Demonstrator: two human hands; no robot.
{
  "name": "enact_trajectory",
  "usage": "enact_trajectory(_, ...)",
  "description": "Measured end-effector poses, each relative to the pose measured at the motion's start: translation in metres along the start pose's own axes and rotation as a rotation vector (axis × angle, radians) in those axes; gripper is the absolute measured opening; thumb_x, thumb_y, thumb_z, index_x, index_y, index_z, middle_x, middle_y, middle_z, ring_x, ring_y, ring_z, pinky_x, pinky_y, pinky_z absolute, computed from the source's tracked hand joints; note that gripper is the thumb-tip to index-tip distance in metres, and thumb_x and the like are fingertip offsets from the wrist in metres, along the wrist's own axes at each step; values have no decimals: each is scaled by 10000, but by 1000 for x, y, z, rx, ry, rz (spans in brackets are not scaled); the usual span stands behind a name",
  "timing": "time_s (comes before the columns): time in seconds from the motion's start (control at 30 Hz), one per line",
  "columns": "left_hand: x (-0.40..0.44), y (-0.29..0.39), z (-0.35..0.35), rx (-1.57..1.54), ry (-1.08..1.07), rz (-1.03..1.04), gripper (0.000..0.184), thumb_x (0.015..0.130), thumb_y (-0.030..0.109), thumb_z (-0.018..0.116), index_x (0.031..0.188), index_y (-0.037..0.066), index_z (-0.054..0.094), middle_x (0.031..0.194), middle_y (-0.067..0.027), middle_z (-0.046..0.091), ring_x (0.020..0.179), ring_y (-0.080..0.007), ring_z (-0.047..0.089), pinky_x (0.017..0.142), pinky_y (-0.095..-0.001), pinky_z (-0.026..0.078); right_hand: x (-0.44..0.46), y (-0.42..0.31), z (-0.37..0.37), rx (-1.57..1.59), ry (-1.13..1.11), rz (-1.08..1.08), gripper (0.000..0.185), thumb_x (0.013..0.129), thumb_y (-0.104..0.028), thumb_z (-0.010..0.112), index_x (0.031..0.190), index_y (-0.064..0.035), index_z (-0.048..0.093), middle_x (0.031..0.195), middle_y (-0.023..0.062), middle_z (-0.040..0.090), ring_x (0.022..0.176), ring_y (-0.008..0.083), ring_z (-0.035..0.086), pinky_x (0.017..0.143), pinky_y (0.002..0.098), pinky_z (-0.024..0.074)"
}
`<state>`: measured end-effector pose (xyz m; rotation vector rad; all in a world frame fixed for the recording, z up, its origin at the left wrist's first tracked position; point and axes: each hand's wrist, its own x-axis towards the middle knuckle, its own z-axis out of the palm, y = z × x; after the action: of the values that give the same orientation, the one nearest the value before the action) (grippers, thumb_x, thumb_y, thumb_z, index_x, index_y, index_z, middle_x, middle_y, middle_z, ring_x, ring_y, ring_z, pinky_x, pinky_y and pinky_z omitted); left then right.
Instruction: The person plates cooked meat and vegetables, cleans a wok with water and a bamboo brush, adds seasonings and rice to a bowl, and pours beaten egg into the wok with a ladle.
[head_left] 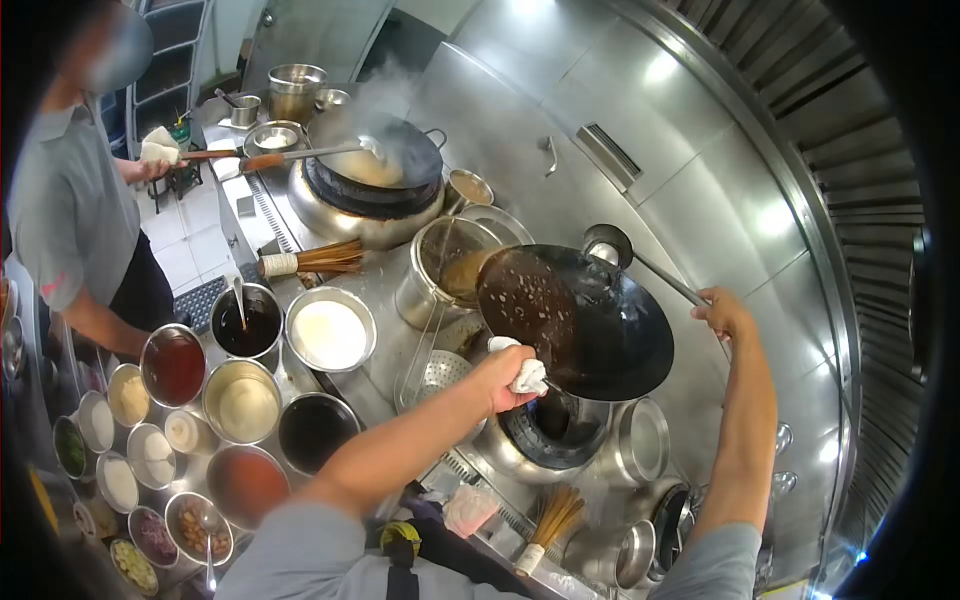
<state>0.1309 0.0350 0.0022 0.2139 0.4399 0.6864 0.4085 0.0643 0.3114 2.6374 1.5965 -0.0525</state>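
My left hand (505, 380) is closed around the handle of a black wok (625, 345), with a white cloth (529, 376) in the grip. The wok is raised off its burner (548, 440) and tilted to the left. Brown liquid with pale bits spreads over its left side, whose rim is beside a steel pot (415, 290) with brownish contents. In my right hand (725, 314) is the long handle of a ladle (665, 280). The ladle's bowl is at the wok's far rim and looks wet inside.
On the left, a co-worker (75, 200) holds a long-handled tool over a steaming wok (375, 160). Several bowls of sauces and ingredients, including a white one (328, 330), crowd the lower left. A perforated strainer (445, 372) and bamboo brushes (560, 515) are near the burner.
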Motion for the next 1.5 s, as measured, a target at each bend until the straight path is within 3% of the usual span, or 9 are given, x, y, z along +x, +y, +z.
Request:
enact_trajectory(0.07,2,-2,-2,-2,-20,-2,93,878,190,561,921,117,600,815,-43,649,711,-226,654,673,-406,553,13,6,-1,-6,-11,1,581,866,-185,730,1402,-102,520,634,73,550,449,156,479,403,341,371)
enact_trajectory(0.17,2,0,0,-8,-23,4,87,881,184,554,913,115,594,807,-44,645,708,-228,654,670,-406,550,7,-4,-3,-24,-41,-36,517,908,-143,668,1395,-69,512,516,17,414,392,128,367,373,316,278)
enact_trajectory(0.27,3,0,0,-19,-21,3,80,881,176,550,906,115,594,793,-47,642,695,-230,651,661,-409,555,7,-13,-2,5,-17,-26,494,922,-144,644,1391,-61,515,505,9,408,378,125,362,369,313,274)
enact_trajectory(0.57,18,3,0,-88,-50,26,84,879,178,547,874,101,581,756,-51,623,662,-263,657,558,-362,508,26,-22,-8,-67,12,-32,435,925,-197,638,1349,-120,577,537,31,450,400,139,429,357,316,338)
enact_trajectory(1.07,35,13,-6,-286,-159,1,104,856,164,554,903,75,578,775,-87,629,684,-342,699,449,-329,526,33,-76,-21,-232,121,-108,364,956,-240,544,1276,-90,630,557,60,509,411,170,493,372,336,409)
enact_trajectory(1.17,39,14,-9,-331,-179,-14,139,863,176,550,919,52,583,807,-122,647,693,-348,703,414,-300,507,33,-91,-26,-322,154,-161,280,961,-259,543,1114,-80,695,675,131,633,445,230,565,443,379,482)
enact_trajectory(1.27,40,16,-8,-381,-206,-38,203,877,207,530,945,25,587,877,-189,671,692,-341,702,406,-276,499,32,-109,-29,-406,197,-200,264,972,-249,520,1032,-67,701,708,145,656,499,246,612,511,394,509)
enact_trajectory(1.4,38,14,-11,-464,-283,-68,284,882,242,511,990,-7,592,990,-300,655,703,-314,696,431,-253,502,17,-136,-32,-500,305,-237,269,976,-254,513,1056,-87,709,786,139,700,568,266,653,631,411,523)
enact_trajectory(1.5,41,7,-13,-526,-331,-98,318,864,242,529,1032,-20,596,1046,-353,626,713,-291,688,455,-248,506,-1,-161,-36,-557,338,-227,272,971,-265,521,1075,-106,715,891,146,716,739,294,696,715,417,538)
